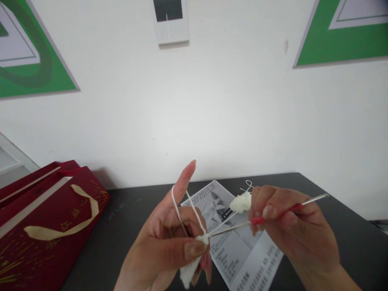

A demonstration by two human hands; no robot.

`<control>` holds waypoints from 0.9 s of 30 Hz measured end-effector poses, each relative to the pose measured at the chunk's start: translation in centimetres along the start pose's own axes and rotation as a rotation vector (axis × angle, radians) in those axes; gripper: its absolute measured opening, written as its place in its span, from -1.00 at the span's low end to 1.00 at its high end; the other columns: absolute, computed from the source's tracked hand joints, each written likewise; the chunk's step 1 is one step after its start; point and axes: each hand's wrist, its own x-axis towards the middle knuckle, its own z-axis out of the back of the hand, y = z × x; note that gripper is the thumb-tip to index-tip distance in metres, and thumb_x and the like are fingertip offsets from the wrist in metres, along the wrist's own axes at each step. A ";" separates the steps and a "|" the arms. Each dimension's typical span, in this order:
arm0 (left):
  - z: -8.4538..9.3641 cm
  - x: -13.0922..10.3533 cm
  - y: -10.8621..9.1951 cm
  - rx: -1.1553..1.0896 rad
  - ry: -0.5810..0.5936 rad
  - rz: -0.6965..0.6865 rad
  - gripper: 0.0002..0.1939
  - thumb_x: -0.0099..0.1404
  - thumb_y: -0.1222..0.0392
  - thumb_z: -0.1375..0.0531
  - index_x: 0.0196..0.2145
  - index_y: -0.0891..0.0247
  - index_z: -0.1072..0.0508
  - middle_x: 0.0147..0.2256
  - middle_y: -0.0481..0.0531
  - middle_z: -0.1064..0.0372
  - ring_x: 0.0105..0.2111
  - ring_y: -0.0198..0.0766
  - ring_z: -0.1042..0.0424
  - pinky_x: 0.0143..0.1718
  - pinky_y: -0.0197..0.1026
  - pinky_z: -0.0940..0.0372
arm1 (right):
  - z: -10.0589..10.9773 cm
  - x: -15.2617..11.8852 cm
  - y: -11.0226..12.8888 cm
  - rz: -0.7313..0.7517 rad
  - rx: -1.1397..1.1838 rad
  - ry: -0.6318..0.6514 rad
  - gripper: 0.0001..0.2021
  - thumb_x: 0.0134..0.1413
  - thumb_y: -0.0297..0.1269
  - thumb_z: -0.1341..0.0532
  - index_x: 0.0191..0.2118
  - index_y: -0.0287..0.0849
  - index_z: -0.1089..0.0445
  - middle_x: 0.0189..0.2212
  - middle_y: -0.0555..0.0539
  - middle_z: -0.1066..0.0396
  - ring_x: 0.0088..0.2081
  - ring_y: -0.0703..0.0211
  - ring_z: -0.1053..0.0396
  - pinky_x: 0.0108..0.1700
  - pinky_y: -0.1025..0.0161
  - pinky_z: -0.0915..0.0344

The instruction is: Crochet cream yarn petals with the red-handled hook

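My left hand [169,238] pinches a small white crocheted piece [189,271] between thumb and fingers. White yarn [194,208] loops round its raised index finger and runs down to the top of the piece. In my right hand [287,226] is a crochet hook [257,220] with a red grip and metal ends, held like a pen. The hook's left tip meets the stitches at the top edge of the piece. Another white crocheted piece [241,203], with a loose yarn tail, lies just behind my right hand, which partly covers it.
A printed pattern sheet [227,258] lies on the dark table [127,226] beneath my hands. Dark red gift bags [69,210] with a cream ribbon stand at the left. Behind the table rises a white wall [227,113] with green-framed pictures and a switch plate [171,24].
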 end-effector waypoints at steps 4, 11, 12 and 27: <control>0.6 0.4 0.4 0.022 0.067 -0.047 -0.14 0.15 0.42 -0.35 0.29 -0.16 -0.17 -0.48 -0.07 -0.52 -0.56 -0.34 -0.49 -0.58 -0.43 -0.33 | 0.0 0.2 0.0 -0.046 0.080 -0.031 -0.88 0.04 -0.20 -0.39 -0.39 -0.11 -0.62 -0.56 -0.04 -0.49 -0.55 0.25 -0.44 -0.49 0.35 -0.39; -0.2 0.5 2.0 0.468 -0.112 -0.330 -0.16 0.29 0.37 -0.26 0.30 -0.35 -0.03 -0.45 -0.13 -0.54 -0.47 -0.38 -0.41 -0.39 -0.39 -0.30 | -1.7 0.2 -1.1 -0.519 0.448 -0.204 -0.85 0.08 -0.25 -0.37 -0.40 -0.23 -0.57 -0.65 0.02 -0.48 -0.66 0.40 -0.40 -0.55 0.51 -0.43; -0.3 0.6 2.2 0.481 -0.127 -0.333 -0.16 0.29 0.36 -0.26 0.32 -0.33 0.00 -0.45 -0.12 -0.53 -0.47 -0.38 -0.41 -0.39 -0.38 -0.30 | -2.0 0.2 -1.2 -0.538 0.460 -0.223 -0.85 0.07 -0.25 -0.37 -0.39 -0.24 -0.57 -0.64 0.02 -0.48 -0.66 0.41 -0.40 -0.54 0.50 -0.44; -0.6 1.7 3.4 0.337 -0.227 -0.264 -0.15 0.21 0.34 -0.35 0.31 -0.22 -0.10 -0.48 -0.14 -0.47 -0.47 -0.43 -0.38 -0.39 -0.44 -0.30 | -4.2 -0.6 -1.8 -0.365 0.426 -0.351 -0.89 0.01 -0.26 -0.42 -0.38 -0.18 -0.57 -0.55 -0.03 -0.58 -0.56 0.35 -0.47 -0.43 0.45 -0.45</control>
